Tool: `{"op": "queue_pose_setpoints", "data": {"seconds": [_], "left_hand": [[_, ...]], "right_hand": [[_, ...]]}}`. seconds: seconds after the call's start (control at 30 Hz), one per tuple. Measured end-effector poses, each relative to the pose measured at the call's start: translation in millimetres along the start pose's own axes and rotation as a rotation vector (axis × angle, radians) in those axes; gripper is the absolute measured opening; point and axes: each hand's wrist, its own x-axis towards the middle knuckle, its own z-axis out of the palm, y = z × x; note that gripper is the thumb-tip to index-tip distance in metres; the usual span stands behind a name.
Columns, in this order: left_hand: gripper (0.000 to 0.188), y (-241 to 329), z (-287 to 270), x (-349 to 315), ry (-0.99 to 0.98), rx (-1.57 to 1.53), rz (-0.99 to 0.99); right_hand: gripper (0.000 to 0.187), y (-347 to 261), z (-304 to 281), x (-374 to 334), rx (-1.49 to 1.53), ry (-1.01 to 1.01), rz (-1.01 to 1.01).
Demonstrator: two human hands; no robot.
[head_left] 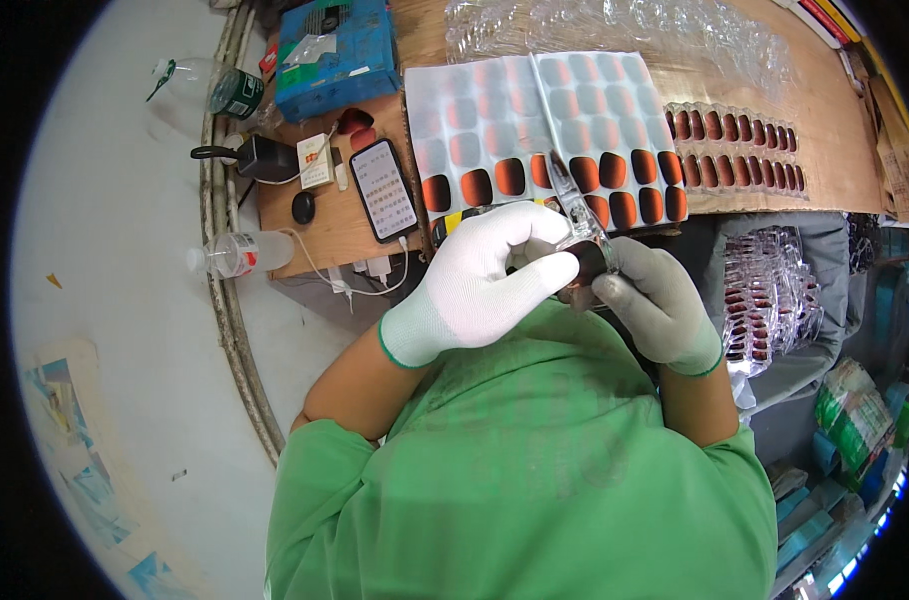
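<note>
Close to my body, my left hand (500, 270) in a white knit glove is closed, its thumb against a dark tinted lens (590, 262). My right hand (660, 300), in a greyer glove, pinches the same lens from the other side. A narrow clear piece (578, 208) with a dark, pointed tip sticks up from between my hands; its kind cannot be made out. Just beyond lies a white sheet (535, 130) with rows of lenses shading from black to orange-red. A translucent film covers its far rows, while the near rows are bare.
Left on the wooden table are a lit phone (384, 190) on a cable, a blue box (337, 60), a black charger (265, 158) and plastic bottles (245, 255). Clear trays of lenses (735, 150) lie at right. More stacked trays (770, 300) sit in a grey-lined container.
</note>
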Motion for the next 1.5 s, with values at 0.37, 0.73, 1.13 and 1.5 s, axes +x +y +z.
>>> {"op": "queue_pose_setpoints", "data": {"seconds": [0.37,0.73,1.13,1.5], "left_hand": [[0.009,2,10,1,0.158,0.724,0.258],[0.009,16,18,1,0.144,0.861,0.276],[0.038,17,1,127,-0.148,1.007,0.164],[0.027,-48,-237,273,0.4,0.583,-0.715]], "right_hand": [[0.023,-17,5,-4,-0.094,0.126,0.038],[0.016,-26,-2,8,-0.329,0.152,-0.128],[0.014,15,-101,1,-0.536,0.305,-0.147],[0.038,115,-481,-37,-0.819,0.843,0.768]]}}
